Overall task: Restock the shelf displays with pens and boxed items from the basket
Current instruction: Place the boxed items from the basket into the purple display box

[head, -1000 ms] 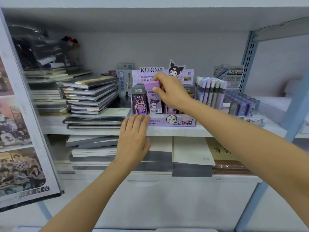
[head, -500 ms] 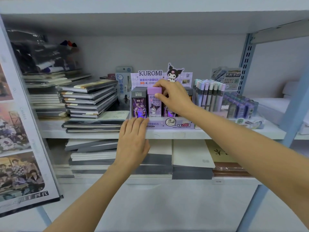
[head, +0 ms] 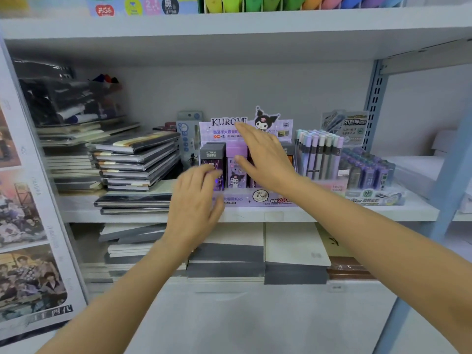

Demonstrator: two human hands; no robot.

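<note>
lilac display box [head: 268, 200] – purple cartoon print; pastel pens [head: 318, 154].

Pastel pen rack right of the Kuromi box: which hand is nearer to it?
Right. The right hand is open in front of the Kuromi display box, just left of the pastel pen rack. The left hand is farther left and lower, at the box's front left corner.

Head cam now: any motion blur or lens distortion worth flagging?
Head view: left hand smeared by motion blur, right hand slightly soft; Kuromi display box print readable; wide-angle lens leans the blue upright and poster panel inward; light flat, no hard glare.
</note>
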